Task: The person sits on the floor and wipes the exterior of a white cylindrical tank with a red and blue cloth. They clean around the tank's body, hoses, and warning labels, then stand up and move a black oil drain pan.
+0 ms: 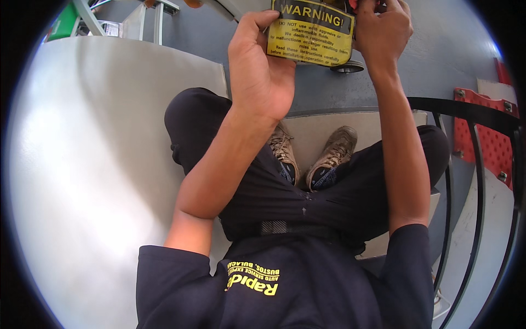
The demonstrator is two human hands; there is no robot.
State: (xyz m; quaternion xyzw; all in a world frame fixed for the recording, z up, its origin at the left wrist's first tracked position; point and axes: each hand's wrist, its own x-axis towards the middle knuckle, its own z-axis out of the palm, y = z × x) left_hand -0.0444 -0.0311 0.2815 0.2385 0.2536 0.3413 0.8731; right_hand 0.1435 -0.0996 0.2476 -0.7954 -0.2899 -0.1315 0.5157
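Note:
At the top edge is a device with a yellow-and-black warning label; its upper part is cut off by the frame. My left hand grips its left side, thumb over the label's upper corner and fingers hidden behind. A dark round disc shows under the device's lower right side. My right hand is at the device's upper right, with fingers bent and pressed together. A bit of red shows beside these fingertips, but what they pinch is cut off.
I sit with both shoes on a beige step. A pale smooth surface spreads to my left. On the right stand a black metal railing and a red perforated panel. Metal legs and a green object are at far left.

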